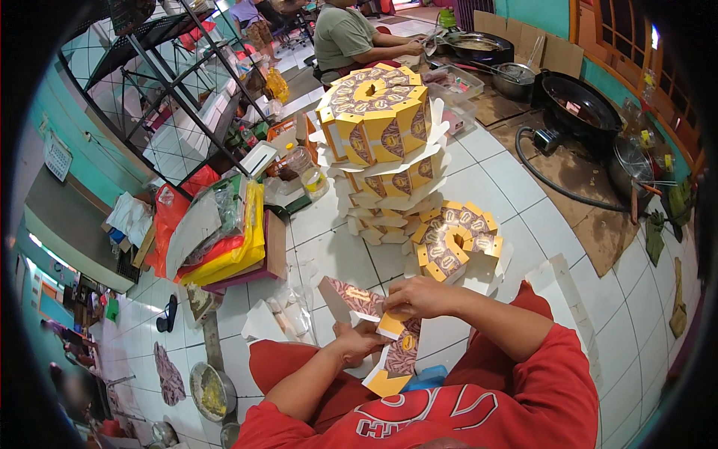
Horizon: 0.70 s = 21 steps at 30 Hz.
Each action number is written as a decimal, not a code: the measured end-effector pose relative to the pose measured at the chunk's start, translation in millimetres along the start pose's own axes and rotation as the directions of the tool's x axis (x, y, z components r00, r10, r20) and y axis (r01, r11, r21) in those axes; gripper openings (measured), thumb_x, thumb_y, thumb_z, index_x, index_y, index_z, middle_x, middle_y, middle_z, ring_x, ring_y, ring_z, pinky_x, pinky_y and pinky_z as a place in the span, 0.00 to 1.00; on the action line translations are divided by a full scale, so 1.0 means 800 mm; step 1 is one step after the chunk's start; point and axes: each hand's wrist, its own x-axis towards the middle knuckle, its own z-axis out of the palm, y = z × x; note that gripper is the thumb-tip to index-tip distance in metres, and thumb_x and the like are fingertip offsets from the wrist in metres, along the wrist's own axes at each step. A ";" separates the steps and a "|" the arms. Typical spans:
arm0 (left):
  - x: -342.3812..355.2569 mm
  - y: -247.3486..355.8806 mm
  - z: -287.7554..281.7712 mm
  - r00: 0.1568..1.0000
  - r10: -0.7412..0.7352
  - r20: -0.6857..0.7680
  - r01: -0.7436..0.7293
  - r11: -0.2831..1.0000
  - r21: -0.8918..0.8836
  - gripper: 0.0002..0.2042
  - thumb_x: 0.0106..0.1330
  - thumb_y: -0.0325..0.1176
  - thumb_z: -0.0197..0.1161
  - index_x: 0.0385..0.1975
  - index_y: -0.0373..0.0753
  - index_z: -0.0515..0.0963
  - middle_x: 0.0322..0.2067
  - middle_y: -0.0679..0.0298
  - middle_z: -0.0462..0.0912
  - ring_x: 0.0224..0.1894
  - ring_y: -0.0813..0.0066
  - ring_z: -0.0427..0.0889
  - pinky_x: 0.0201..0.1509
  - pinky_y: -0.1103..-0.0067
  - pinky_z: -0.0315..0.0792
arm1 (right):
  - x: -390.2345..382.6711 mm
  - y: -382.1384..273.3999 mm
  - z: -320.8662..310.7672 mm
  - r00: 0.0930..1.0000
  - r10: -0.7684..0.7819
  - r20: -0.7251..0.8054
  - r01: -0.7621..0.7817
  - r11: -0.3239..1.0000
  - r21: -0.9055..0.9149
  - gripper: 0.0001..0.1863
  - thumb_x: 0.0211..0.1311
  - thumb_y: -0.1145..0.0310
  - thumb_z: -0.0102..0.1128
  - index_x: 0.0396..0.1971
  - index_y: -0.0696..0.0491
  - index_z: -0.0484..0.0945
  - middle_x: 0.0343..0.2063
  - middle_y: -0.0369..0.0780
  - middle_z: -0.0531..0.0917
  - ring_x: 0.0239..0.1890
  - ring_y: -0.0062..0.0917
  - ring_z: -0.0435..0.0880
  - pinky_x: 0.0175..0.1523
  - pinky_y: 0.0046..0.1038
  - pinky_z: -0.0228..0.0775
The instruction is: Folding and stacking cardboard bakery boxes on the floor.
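I sit on the tiled floor with a partly folded yellow and brown printed cardboard box (404,350) over my lap. My left hand (354,343) grips its left side, with fingers closed around the white inner card. From above, my right hand (420,298) pinches the upper edge by a yellow flap. One long printed panel sticks out to the upper left, past my left hand. Just beyond my right hand, folded boxes stand in a ring (441,243) on the floor. Behind it rises a tall stack of similar boxes (381,138), layered with white card.
White flat cardboard (565,295) lies to my right. To the left are a pile with yellow plastic (258,239), a clear bottle (305,168) and a metal bowl (212,391). At the back right, a black wok (580,105) and a hose lie near another person (345,37).
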 end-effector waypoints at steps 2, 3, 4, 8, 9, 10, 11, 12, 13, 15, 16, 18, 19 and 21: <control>0.004 0.000 -0.004 1.000 0.029 -0.008 -0.029 0.999 0.017 0.15 0.56 0.27 0.57 0.44 0.38 0.69 0.36 0.66 0.74 0.37 0.80 0.74 0.38 0.86 0.69 | -0.001 -0.002 0.001 0.999 -0.007 0.034 0.006 1.000 0.002 0.09 0.52 0.68 0.53 0.35 0.49 0.76 0.29 0.39 0.74 0.33 0.35 0.75 0.35 0.32 0.66; 0.006 0.000 -0.004 0.999 0.043 0.003 -0.043 0.999 -0.002 0.14 0.56 0.27 0.57 0.43 0.38 0.69 0.35 0.67 0.74 0.36 0.81 0.73 0.36 0.87 0.68 | -0.002 -0.004 0.002 0.999 -0.019 0.044 0.020 1.000 -0.016 0.10 0.51 0.68 0.53 0.35 0.49 0.76 0.29 0.39 0.74 0.33 0.35 0.75 0.35 0.32 0.66; 0.006 0.001 -0.004 0.998 0.059 0.038 -0.061 0.997 0.045 0.12 0.57 0.29 0.57 0.41 0.40 0.70 0.34 0.68 0.74 0.33 0.83 0.73 0.33 0.88 0.67 | -0.003 -0.005 0.002 0.998 -0.032 0.054 0.034 0.999 -0.033 0.10 0.51 0.67 0.54 0.36 0.48 0.76 0.29 0.39 0.74 0.33 0.34 0.75 0.35 0.32 0.66; 0.004 0.017 -0.001 0.997 0.067 0.045 -0.069 0.997 0.045 0.12 0.57 0.32 0.56 0.42 0.43 0.70 0.35 0.70 0.74 0.34 0.84 0.72 0.33 0.88 0.67 | -0.002 -0.012 0.003 0.997 0.042 0.059 -0.035 0.994 -0.107 0.16 0.46 0.67 0.57 0.39 0.46 0.75 0.34 0.38 0.75 0.40 0.32 0.74 0.42 0.32 0.66; 0.002 0.025 -0.001 0.994 0.111 -0.010 -0.110 0.994 0.013 0.13 0.57 0.33 0.56 0.44 0.44 0.70 0.37 0.70 0.73 0.36 0.84 0.71 0.34 0.86 0.67 | -0.001 -0.014 0.003 0.997 -0.014 -0.080 -0.003 0.979 -0.206 0.20 0.44 0.67 0.59 0.42 0.45 0.73 0.39 0.39 0.73 0.44 0.33 0.72 0.46 0.34 0.63; 0.000 0.035 -0.002 0.981 0.190 -0.030 -0.192 0.980 -0.046 0.15 0.58 0.34 0.56 0.45 0.45 0.69 0.39 0.71 0.72 0.38 0.83 0.70 0.35 0.85 0.68 | -0.001 -0.017 0.002 0.984 -0.050 -0.171 -0.005 0.951 -0.308 0.24 0.43 0.68 0.60 0.45 0.43 0.70 0.44 0.40 0.72 0.49 0.34 0.69 0.51 0.36 0.60; -0.002 0.043 -0.003 0.987 0.148 -0.066 -0.149 0.989 -0.018 0.15 0.58 0.34 0.56 0.45 0.45 0.69 0.39 0.71 0.72 0.38 0.83 0.70 0.35 0.85 0.68 | 0.000 -0.019 0.002 0.974 -0.081 -0.209 0.014 0.953 -0.303 0.24 0.43 0.68 0.60 0.45 0.43 0.70 0.44 0.40 0.72 0.49 0.34 0.69 0.51 0.36 0.60; -0.003 0.050 -0.002 0.969 0.237 -0.071 -0.241 0.970 -0.045 0.16 0.57 0.31 0.55 0.47 0.44 0.67 0.41 0.71 0.71 0.42 0.81 0.70 0.42 0.83 0.67 | -0.001 -0.020 0.000 0.957 -0.106 -0.269 0.003 0.935 -0.355 0.22 0.45 0.69 0.58 0.46 0.44 0.70 0.50 0.40 0.68 0.52 0.37 0.65 0.54 0.39 0.55; -0.004 0.056 -0.002 0.938 0.341 -0.062 -0.345 0.936 -0.067 0.18 0.57 0.27 0.53 0.49 0.44 0.65 0.43 0.70 0.71 0.46 0.78 0.70 0.48 0.82 0.66 | -0.001 -0.021 -0.001 0.936 -0.133 -0.325 -0.011 0.914 -0.405 0.21 0.48 0.71 0.55 0.46 0.45 0.70 0.55 0.41 0.63 0.56 0.39 0.61 0.58 0.42 0.51; -0.005 0.063 0.000 0.932 0.337 -0.135 -0.338 0.941 0.020 0.17 0.58 0.27 0.53 0.48 0.43 0.65 0.43 0.69 0.71 0.46 0.77 0.70 0.48 0.81 0.66 | 0.000 -0.023 -0.003 0.933 -0.124 -0.337 -0.010 0.930 -0.368 0.22 0.46 0.71 0.57 0.45 0.44 0.70 0.57 0.41 0.61 0.57 0.41 0.60 0.58 0.43 0.50; -0.004 0.065 0.001 0.918 0.357 -0.171 -0.341 0.933 0.115 0.17 0.58 0.28 0.52 0.48 0.42 0.65 0.43 0.67 0.71 0.47 0.77 0.69 0.49 0.81 0.66 | 0.000 -0.023 -0.003 0.928 -0.151 -0.339 0.010 0.923 -0.384 0.24 0.46 0.69 0.58 0.47 0.44 0.68 0.56 0.42 0.62 0.57 0.40 0.61 0.57 0.44 0.51; -0.002 0.068 0.002 0.929 0.334 -0.161 -0.340 0.940 -0.009 0.16 0.58 0.28 0.52 0.48 0.40 0.66 0.43 0.66 0.71 0.47 0.76 0.70 0.49 0.80 0.66 | 0.000 -0.023 -0.002 0.922 -0.179 -0.342 0.030 0.916 -0.399 0.25 0.46 0.68 0.58 0.49 0.44 0.66 0.55 0.42 0.63 0.56 0.39 0.61 0.56 0.44 0.53; -0.001 0.070 0.001 0.938 0.315 -0.144 -0.332 0.936 -0.115 0.16 0.58 0.28 0.52 0.47 0.39 0.66 0.43 0.65 0.71 0.46 0.76 0.71 0.49 0.79 0.67 | 0.000 -0.022 -0.001 0.934 -0.192 -0.301 0.047 0.902 -0.429 0.23 0.47 0.66 0.57 0.48 0.44 0.67 0.54 0.42 0.64 0.56 0.39 0.62 0.55 0.44 0.54; 0.002 0.076 -0.003 0.932 0.326 -0.161 -0.349 0.926 -0.145 0.14 0.59 0.27 0.51 0.46 0.36 0.66 0.41 0.62 0.73 0.44 0.74 0.73 0.48 0.77 0.69 | -0.001 -0.021 0.002 0.944 -0.204 -0.261 0.065 0.886 -0.458 0.21 0.49 0.65 0.57 0.47 0.44 0.68 0.52 0.42 0.65 0.55 0.38 0.63 0.54 0.44 0.55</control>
